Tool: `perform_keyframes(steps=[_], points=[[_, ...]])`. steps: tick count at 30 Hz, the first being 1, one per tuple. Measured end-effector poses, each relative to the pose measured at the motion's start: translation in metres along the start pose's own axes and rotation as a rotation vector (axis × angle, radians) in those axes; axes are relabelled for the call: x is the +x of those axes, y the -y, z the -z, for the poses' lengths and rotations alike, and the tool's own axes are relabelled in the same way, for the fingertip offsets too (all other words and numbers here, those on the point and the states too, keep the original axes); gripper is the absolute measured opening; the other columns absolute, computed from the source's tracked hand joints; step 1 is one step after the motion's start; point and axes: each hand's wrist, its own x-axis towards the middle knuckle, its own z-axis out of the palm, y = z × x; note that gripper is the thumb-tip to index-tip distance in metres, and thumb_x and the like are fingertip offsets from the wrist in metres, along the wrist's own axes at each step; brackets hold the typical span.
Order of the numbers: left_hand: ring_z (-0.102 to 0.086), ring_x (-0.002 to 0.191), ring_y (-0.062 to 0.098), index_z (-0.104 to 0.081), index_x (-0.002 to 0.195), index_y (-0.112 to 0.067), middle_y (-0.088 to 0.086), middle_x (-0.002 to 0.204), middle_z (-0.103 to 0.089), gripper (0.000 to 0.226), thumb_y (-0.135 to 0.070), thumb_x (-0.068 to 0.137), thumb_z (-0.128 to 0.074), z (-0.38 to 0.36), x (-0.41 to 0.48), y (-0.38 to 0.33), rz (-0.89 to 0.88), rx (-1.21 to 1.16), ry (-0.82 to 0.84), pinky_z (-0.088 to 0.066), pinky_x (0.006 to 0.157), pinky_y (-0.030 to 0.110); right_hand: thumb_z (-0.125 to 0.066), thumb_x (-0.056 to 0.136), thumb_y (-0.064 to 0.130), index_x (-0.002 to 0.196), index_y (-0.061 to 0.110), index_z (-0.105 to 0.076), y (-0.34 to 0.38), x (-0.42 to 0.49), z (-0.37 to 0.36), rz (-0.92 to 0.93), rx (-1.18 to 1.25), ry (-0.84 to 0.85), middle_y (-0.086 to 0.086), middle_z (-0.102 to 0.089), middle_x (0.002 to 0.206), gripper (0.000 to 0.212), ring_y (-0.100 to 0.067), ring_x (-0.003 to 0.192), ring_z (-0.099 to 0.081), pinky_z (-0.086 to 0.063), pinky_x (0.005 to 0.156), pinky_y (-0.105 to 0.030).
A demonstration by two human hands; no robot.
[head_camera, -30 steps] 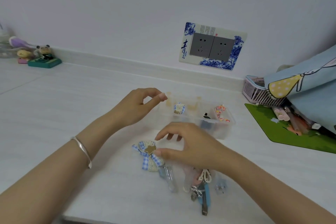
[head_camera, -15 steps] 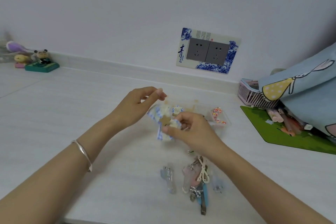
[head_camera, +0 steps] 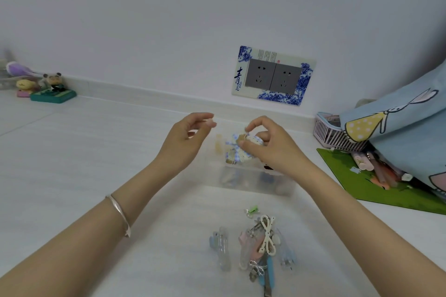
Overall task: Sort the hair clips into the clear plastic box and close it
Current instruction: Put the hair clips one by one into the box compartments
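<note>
Gingham bow clip (head_camera: 237,150), blue-white with lace trim, hangs over the box (head_camera: 253,184), far-left part, pinched in your right hand (head_camera: 274,148). Lower it flat before letting go, off the walls. Your left hand (head_camera: 185,140), apart, curls at the box's far-left edge, perhaps pinching a clear lid; cannot tell. More clips (head_camera: 258,246) lie near.

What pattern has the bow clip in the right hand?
Bow clip: blue checks, cream lace; head view.

place: home room | cues: toy figurines (head_camera: 52,84); decorated wall socket (head_camera: 274,76); cartoon-print fabric (head_camera: 398,142)
</note>
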Motion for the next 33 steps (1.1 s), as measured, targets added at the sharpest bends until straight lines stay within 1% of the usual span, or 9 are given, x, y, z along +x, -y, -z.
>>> perform_keyframes(steps=[2,5,8,13,19,22,25,30,33], points=[[-0.054,0.088,-0.016,-0.062,0.111,-0.023,-0.008,0.105,-0.069,0.021,-0.028,0.093,-0.051,0.004,0.001,0.005,0.012,0.003,-0.048,-0.037,0.071,-0.001,-0.068,0.081,0.027,0.097,0.019,-0.052,-0.005,0.011,-0.003,-0.066,-0.082,0.060,-0.003,-0.067,0.072,0.024,-0.002,0.044,-0.046,-0.035,0.052,-0.026],[-0.056,0.094,-0.010,-0.062,0.110,-0.024,-0.007,0.108,-0.068,0.021,-0.030,0.093,-0.051,0.007,0.001,0.009,0.025,0.007,-0.074,-0.037,0.071,0.000,-0.068,0.073,0.029,0.088,0.021,-0.052,-0.011,0.025,-0.013,-0.110,-0.168,0.055,-0.005,-0.069,0.086,0.024,-0.017,0.069,-0.061,-0.044,0.063,-0.032],[-0.056,0.092,-0.010,-0.062,0.107,-0.025,-0.007,0.109,-0.067,0.018,-0.030,0.093,-0.052,0.007,0.000,0.009,0.015,0.008,-0.078,-0.040,0.076,0.010,-0.065,0.071,0.032,0.086,0.023,-0.049,-0.012,0.030,-0.027,-0.106,-0.237,0.044,0.000,-0.068,0.079,0.024,-0.023,0.075,-0.062,-0.048,0.068,-0.036],[-0.058,0.100,0.000,-0.062,0.106,-0.025,-0.008,0.108,-0.068,0.017,-0.027,0.094,-0.052,0.007,-0.004,0.007,-0.008,0.007,-0.075,-0.041,0.085,0.022,-0.060,0.083,0.046,0.093,0.022,-0.053,-0.012,0.017,-0.028,0.109,-0.390,0.011,0.003,-0.064,0.084,0.027,-0.014,0.074,-0.054,-0.040,0.068,-0.032],[-0.059,0.105,0.005,-0.063,0.106,-0.024,-0.009,0.108,-0.068,0.017,-0.028,0.094,-0.051,0.006,-0.005,0.005,-0.020,0.010,-0.064,-0.042,0.092,0.026,-0.038,0.095,0.048,0.099,0.029,-0.069,-0.019,0.002,-0.010,0.308,-0.521,0.153,0.011,-0.068,0.110,0.036,-0.006,0.119,-0.048,-0.016,0.114,-0.033],[-0.058,0.107,0.004,-0.064,0.106,-0.024,-0.014,0.107,-0.067,0.018,-0.029,0.094,-0.050,0.004,-0.008,0.006,-0.053,0.044,-0.040,-0.043,0.097,0.033,-0.029,0.098,0.046,0.106,0.031,-0.067,-0.022,0.001,-0.010,0.301,-0.615,0.268,0.016,-0.066,0.117,0.041,-0.001,0.133,-0.035,0.006,0.118,-0.033],[-0.057,0.110,0.006,-0.065,0.105,-0.027,-0.018,0.108,-0.066,0.020,-0.032,0.094,-0.048,0.004,-0.011,0.007,-0.074,0.080,-0.015,-0.042,0.100,0.036,-0.026,0.099,0.046,0.110,0.031,-0.065,-0.019,-0.001,-0.008,0.321,-0.641,0.295,0.018,-0.064,0.120,0.043,0.001,0.136,-0.030,0.011,0.117,-0.033],[-0.057,0.101,-0.003,-0.067,0.099,-0.028,-0.019,0.103,-0.067,0.018,-0.031,0.095,-0.049,0.007,-0.016,-0.004,-0.083,0.122,0.087,-0.039,0.088,0.013,-0.039,0.096,0.042,0.113,0.033,-0.062,-0.020,-0.018,0.003,0.349,-0.461,0.118,0.024,-0.058,0.122,0.030,0.007,0.126,-0.037,-0.004,0.116,-0.024],[-0.062,0.092,0.000,-0.069,0.093,-0.025,-0.011,0.096,-0.071,0.015,-0.028,0.092,-0.055,0.008,-0.022,-0.016,-0.147,0.131,0.228,-0.045,0.082,0.015,-0.057,0.090,0.033,0.100,0.032,-0.069,-0.019,-0.039,0.014,0.304,-0.197,0.104,0.024,-0.065,0.104,0.016,0.008,0.106,-0.053,-0.030,0.096,-0.007]])
